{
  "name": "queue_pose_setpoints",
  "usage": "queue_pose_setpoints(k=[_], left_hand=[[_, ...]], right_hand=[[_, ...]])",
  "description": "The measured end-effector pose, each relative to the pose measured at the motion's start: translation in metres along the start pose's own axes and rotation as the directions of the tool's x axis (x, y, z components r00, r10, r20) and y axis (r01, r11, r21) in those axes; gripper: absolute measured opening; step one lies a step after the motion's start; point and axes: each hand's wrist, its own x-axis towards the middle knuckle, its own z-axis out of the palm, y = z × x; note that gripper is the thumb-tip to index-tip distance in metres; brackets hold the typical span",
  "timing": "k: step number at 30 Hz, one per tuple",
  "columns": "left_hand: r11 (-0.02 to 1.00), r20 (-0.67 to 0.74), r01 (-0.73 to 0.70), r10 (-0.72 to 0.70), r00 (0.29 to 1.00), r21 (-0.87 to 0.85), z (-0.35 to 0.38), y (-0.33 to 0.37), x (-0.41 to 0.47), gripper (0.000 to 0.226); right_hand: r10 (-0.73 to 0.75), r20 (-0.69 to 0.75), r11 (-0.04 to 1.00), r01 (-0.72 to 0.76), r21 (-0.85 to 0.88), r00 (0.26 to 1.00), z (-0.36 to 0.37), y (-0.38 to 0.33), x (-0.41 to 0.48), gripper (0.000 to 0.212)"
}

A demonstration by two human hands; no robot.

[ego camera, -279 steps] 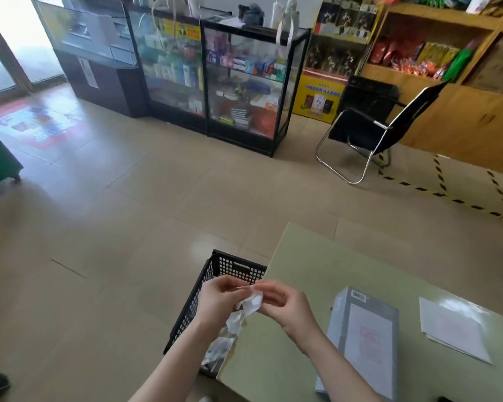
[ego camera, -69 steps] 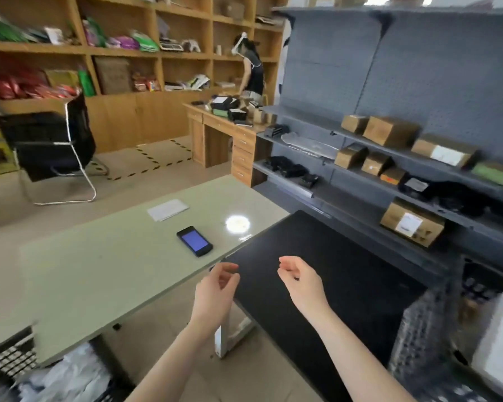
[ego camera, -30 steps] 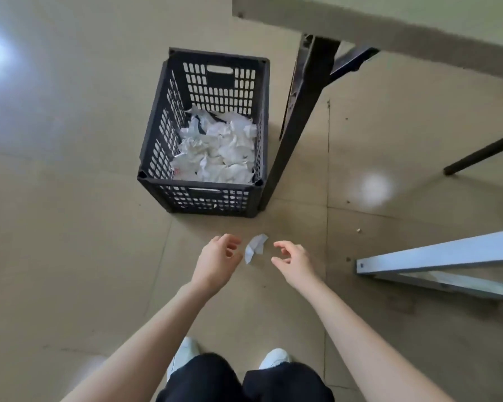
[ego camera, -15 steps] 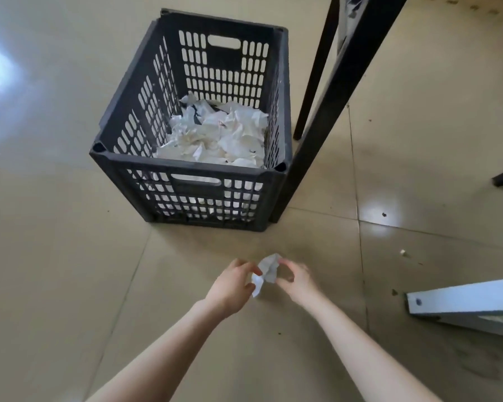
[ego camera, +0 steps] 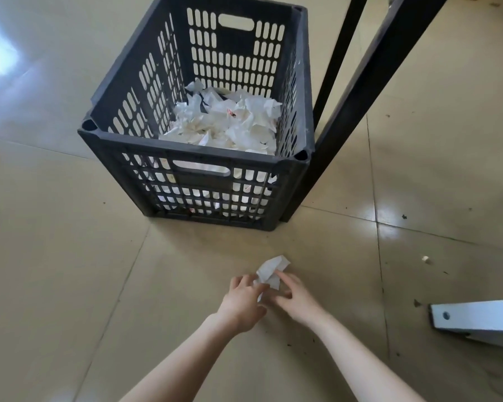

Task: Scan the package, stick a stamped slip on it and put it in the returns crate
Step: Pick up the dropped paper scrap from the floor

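Note:
A crumpled white paper scrap point(ego camera: 271, 270) sits low over the tan floor, pinched between my left hand point(ego camera: 242, 303) and my right hand point(ego camera: 296, 297). Fingertips of both hands close on its lower edge. Just beyond them stands a black slotted plastic crate point(ego camera: 198, 158), holding a heap of crumpled white paper point(ego camera: 230, 120). No package, slip or scanner is in view.
A black table leg point(ego camera: 357, 91) slants down right beside the crate's right side, with a thinner black bar behind it. A white metal foot point(ego camera: 476, 320) lies on the floor at the right edge. Small crumbs dot the tiles.
My head has dropped closer to the floor, so the crate looks larger. Both hands reached a loose paper scrap on the floor and now pinch it together.

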Motion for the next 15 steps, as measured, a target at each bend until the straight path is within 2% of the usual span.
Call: queue_pose_setpoints(k=[3, 7, 11, 15], left_hand=[[0.999, -0.001, -0.005, 0.005, 1.0, -0.032, 0.0, -0.004, -0.003, 0.06], [0.981, -0.04, -0.032, 0.024, 0.999, -0.192, -0.004, -0.009, -0.017, 0.062], [0.946, -0.226, -0.12, 0.052, 0.973, -0.3, -0.02, -0.016, -0.05, 0.064], [0.929, -0.461, -0.236, 0.084, 0.883, -0.283, -0.048, -0.021, -0.103, 0.055]], right_hand=[[-0.007, -0.005, 1.0, 0.007, -0.01, 1.0, 0.003, 0.001, -0.003, 0.062], [-0.054, 0.0, 0.998, 0.054, -0.016, 0.999, 0.008, -0.008, -0.016, 0.062], [-0.179, -0.012, 0.983, 0.178, -0.04, 0.984, 0.009, -0.029, -0.04, 0.061], [-0.352, 0.008, 0.928, 0.35, -0.126, 0.936, 0.003, -0.067, -0.075, 0.063]])
